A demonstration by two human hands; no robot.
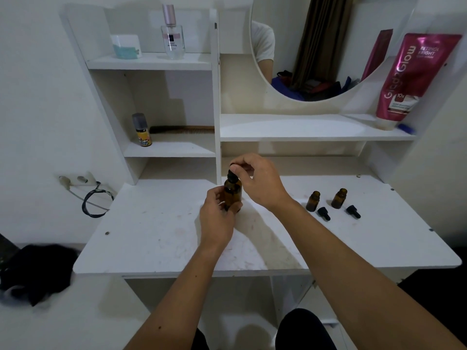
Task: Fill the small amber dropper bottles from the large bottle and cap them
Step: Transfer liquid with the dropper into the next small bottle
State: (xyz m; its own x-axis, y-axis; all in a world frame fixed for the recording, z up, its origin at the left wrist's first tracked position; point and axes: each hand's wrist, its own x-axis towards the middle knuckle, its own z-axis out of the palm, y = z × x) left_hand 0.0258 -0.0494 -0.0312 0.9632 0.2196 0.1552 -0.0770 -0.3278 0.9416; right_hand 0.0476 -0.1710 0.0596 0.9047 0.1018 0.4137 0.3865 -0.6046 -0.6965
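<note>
Amber glass stands out against the white tabletop (156,238): from the head camera, the large bottle (232,194) sits upright at the centre, its long axis vertical. The left hand (218,218) wraps around its lower body from the seven o'clock side. The right hand (257,180) comes in over the top from about two o'clock and pinches the black dropper cap (231,174) on its neck; whether it is loosening or tightening I cannot tell.

Two small amber bottles (313,201) (339,198) stand open and upright at roughly three o'clock from the hands, near each other. Their black droppers (324,213) (353,211) lie on their sides just in front of them. Judging by this, the right hand is the nearer one for reaching them, with the pour carried rightward.
</note>
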